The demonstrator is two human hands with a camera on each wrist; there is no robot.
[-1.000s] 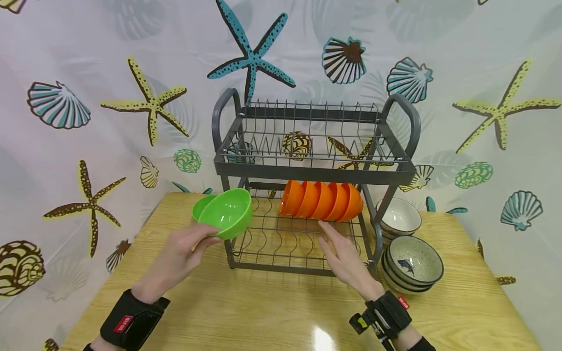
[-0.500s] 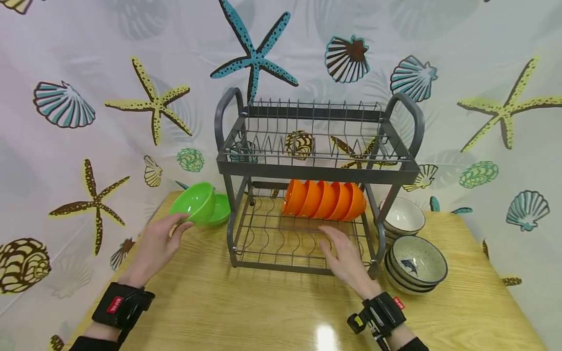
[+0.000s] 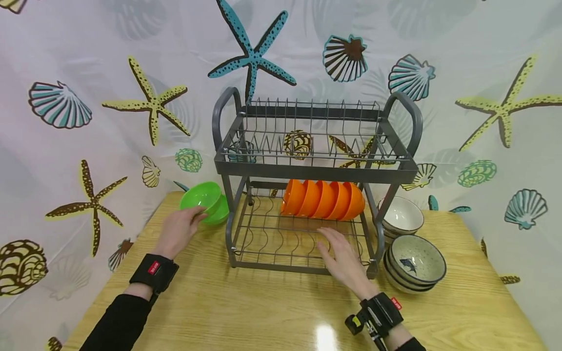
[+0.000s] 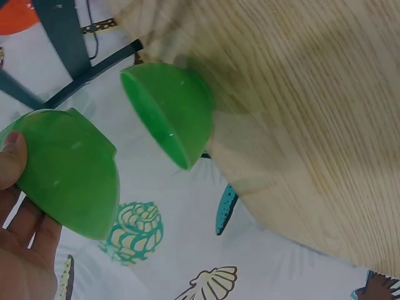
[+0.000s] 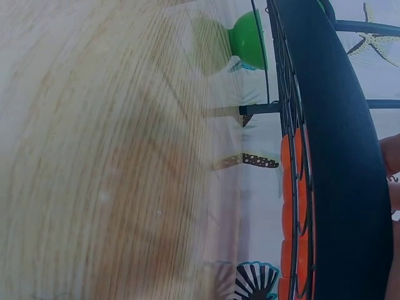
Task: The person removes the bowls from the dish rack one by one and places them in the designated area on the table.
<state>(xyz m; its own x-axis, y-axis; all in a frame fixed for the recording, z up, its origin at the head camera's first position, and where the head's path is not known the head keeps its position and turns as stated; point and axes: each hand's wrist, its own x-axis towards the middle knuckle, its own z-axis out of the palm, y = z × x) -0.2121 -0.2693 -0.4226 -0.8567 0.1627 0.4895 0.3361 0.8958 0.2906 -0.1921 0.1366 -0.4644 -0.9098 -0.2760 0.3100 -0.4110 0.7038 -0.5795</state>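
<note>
My left hand (image 3: pixel 180 231) pinches the rim of a bright green bowl (image 3: pixel 202 195), left of the dish rack. Thumb and fingers curl over the edge of this green bowl (image 4: pixel 69 169) in the left wrist view. Just beyond it, a second green bowl (image 3: pixel 219 212) stands on the table by the rack's left leg. My right hand (image 3: pixel 344 261) reaches over the front of the rack's lower tier, fingers loosely bent and holding nothing. Whether its fingertips touch the wires I cannot tell. Several orange bowls (image 3: pixel 325 201) stand on edge in a row behind that hand.
The two-tier grey dish rack (image 3: pixel 316 171) stands mid-table. Right of it are a white bowl (image 3: pixel 403 214) on a stack and a stack of speckled bowls (image 3: pixel 417 258). A patterned curtain (image 3: pixel 145 39) hangs behind the wooden table (image 3: pixel 246 312).
My left hand has carried the green bowl left, away from the rack's front corner, then slightly back to the right. My right hand has dropped slightly, still over the lower tier.
</note>
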